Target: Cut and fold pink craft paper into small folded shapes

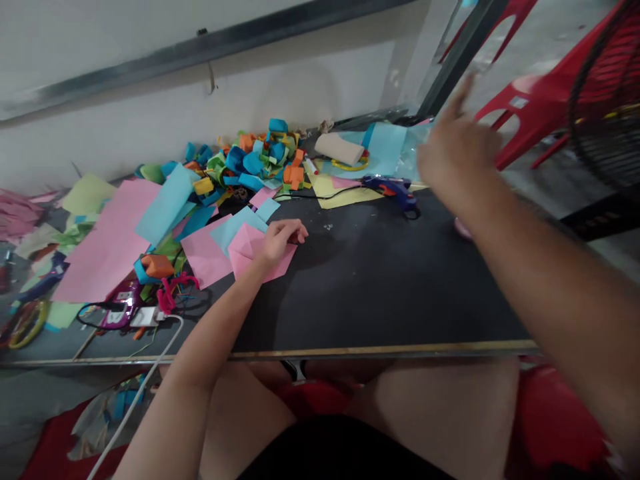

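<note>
My left hand [283, 241] rests on the right part of a folded pink paper [248, 241], its wrist lying across the sheet. Its fingers are curled in, and I see nothing held in them. My right hand [460, 150] is raised above the right end of the table, somewhat blurred. One finger stretches up and away while the others look bent; no held object shows. Under the right hand's side of the table lies a dark blue glue gun [396, 192] on yellow paper [336, 193]. Light blue paper [239, 225] sits just behind the folded pink one.
A heap of blue, orange and green folded paper pieces [250, 160] lies against the wall. Pink sheets [113, 243], a purple device [123, 305] and a white cable [173, 337] are at left. A cardboard roll [340, 149], red chair [530, 100] and fan [607, 100] stand right.
</note>
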A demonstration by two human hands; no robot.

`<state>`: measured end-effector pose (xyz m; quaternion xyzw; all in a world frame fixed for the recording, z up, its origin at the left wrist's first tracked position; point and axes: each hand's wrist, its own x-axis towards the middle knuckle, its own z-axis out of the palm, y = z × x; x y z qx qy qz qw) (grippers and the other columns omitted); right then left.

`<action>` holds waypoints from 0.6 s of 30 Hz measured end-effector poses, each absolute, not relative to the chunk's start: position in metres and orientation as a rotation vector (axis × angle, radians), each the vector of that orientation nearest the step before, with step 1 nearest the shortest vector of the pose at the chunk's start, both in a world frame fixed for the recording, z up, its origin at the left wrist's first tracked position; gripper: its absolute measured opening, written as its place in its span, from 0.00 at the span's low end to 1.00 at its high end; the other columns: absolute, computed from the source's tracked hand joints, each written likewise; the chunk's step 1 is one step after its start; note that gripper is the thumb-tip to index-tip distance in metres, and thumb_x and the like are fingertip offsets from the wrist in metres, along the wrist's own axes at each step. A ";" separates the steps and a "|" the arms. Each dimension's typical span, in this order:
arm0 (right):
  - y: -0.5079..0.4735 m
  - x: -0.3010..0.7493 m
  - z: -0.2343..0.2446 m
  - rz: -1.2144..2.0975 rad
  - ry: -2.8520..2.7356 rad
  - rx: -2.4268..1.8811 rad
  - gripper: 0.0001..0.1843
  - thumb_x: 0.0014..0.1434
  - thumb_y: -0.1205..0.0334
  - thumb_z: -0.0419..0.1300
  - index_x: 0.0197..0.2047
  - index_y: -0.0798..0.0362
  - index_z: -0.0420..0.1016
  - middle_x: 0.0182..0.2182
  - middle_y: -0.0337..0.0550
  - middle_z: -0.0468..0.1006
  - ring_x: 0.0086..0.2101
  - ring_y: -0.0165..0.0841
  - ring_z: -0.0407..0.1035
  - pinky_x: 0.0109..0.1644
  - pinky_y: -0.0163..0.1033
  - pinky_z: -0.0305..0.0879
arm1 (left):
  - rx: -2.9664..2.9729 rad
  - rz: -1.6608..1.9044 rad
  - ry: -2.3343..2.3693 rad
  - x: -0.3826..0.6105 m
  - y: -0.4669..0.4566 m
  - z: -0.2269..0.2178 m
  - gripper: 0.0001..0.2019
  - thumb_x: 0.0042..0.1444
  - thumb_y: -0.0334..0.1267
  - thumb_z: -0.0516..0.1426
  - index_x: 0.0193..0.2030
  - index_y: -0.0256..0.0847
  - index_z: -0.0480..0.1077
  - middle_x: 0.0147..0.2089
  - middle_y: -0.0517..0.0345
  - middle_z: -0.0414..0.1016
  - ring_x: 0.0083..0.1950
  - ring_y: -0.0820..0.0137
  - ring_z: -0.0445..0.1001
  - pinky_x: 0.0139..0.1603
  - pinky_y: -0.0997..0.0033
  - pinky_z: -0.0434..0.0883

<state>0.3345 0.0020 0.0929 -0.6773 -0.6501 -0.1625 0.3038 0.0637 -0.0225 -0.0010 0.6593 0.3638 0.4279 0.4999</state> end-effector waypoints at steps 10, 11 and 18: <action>-0.061 0.246 0.006 0.147 -2.622 -0.821 0.18 0.65 0.63 0.52 0.56 0.51 0.74 0.53 0.47 0.78 0.52 0.38 0.72 0.53 0.42 0.68 | 3.019 0.526 -0.166 0.108 -0.078 -0.005 0.21 0.62 0.48 0.52 0.19 0.42 0.66 0.19 0.57 0.67 0.21 0.72 0.66 0.23 0.68 0.59; -0.059 0.245 0.001 0.189 -2.674 -0.699 0.20 0.64 0.64 0.52 0.57 0.51 0.74 0.56 0.46 0.76 0.56 0.38 0.69 0.57 0.43 0.65 | 3.050 0.503 -0.233 0.109 -0.083 -0.003 0.21 0.62 0.47 0.52 0.19 0.42 0.65 0.18 0.59 0.65 0.20 0.73 0.64 0.21 0.68 0.57; -0.060 0.244 -0.012 0.250 -2.604 -0.929 0.22 0.61 0.59 0.58 0.57 0.53 0.73 0.56 0.51 0.75 0.55 0.44 0.68 0.58 0.50 0.66 | 3.175 0.916 0.556 0.062 -0.062 0.022 0.15 0.64 0.42 0.50 0.28 0.41 0.71 0.25 0.57 0.72 0.30 0.70 0.72 0.32 0.68 0.67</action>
